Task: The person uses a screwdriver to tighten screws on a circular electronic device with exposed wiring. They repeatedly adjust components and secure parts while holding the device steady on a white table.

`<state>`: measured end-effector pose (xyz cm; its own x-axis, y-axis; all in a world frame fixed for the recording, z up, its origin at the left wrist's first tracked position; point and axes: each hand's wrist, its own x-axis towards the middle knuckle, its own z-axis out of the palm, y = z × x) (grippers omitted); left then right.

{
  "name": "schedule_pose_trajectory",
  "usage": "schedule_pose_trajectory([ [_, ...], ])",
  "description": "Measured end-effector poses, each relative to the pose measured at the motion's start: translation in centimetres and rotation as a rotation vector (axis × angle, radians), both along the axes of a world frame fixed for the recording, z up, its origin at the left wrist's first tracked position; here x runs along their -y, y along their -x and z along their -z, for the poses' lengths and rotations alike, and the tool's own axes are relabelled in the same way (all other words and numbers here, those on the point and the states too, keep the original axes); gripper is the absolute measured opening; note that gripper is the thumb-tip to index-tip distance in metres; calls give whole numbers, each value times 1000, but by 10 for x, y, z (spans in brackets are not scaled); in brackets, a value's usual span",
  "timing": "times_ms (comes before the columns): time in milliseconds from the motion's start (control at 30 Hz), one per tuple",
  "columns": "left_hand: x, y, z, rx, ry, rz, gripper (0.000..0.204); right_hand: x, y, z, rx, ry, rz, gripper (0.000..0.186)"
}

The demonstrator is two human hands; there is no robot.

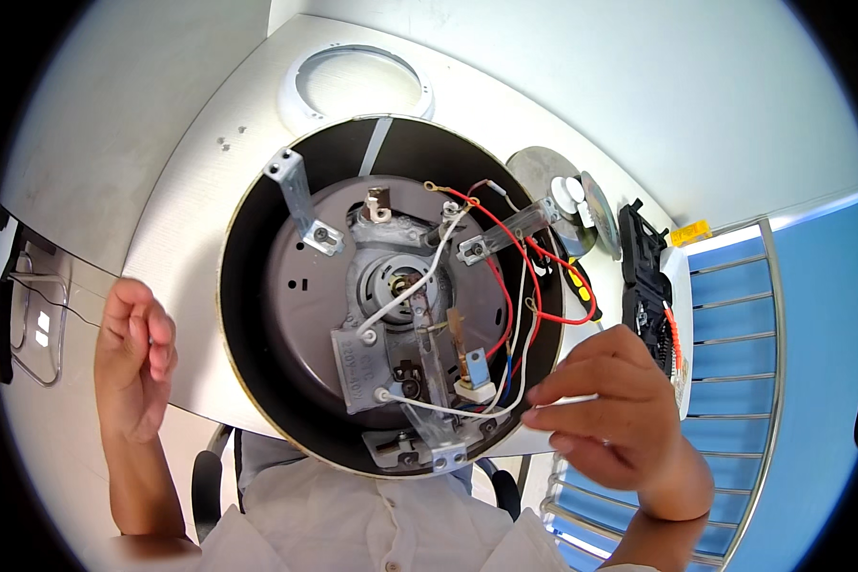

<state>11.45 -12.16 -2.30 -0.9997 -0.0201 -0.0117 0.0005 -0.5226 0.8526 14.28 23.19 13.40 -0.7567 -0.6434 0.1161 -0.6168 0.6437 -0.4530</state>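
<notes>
A round metal appliance shell [243,381], like a rice cooker's body, stands with its open underside facing up. Inside are a grey heating plate [338,367], metal brackets [296,195] and a white ceramic piece [474,392]. Red wires [541,272] with ring terminals and white wires [429,276] loop across it, some over the right rim. My left hand [138,357] hovers left of the shell, fingers loosely bent, holding nothing. My right hand [620,410] is at the right rim, fingertips apart near a white wire; I make out nothing held in it.
A white ring [296,100] lies behind the shell, with small metal bits [225,145] to its left. Right of the shell are a grey disc [532,170], white round pieces [569,195], a yellow-black screwdriver [580,286] and a black tool case [642,262]. Metal railing [772,315] borders the right.
</notes>
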Motion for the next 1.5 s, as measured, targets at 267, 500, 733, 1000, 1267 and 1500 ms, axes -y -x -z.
schedule_pose_trajectory([
  [267,1,-21,-12,267,-92,164,16,-3,3,14,-103,122,56,24],
  [500,4,-4,12,23,763,-184,23,-85,25,18,-403,80,639,14],
  [733,-21,7,40,-178,919,-293,10,-140,47,92,40,-429,872,41],
  [1000,-24,-10,27,-177,1102,-183,13,-158,38,101,60,-208,880,45],
  [1267,-25,-12,32,-224,1116,-254,12,-136,-21,-49,-223,1280,372,54],
  [1500,-12,-14,42,-255,1116,-242,7,-73,-6,-29,190,1354,11,52],
])
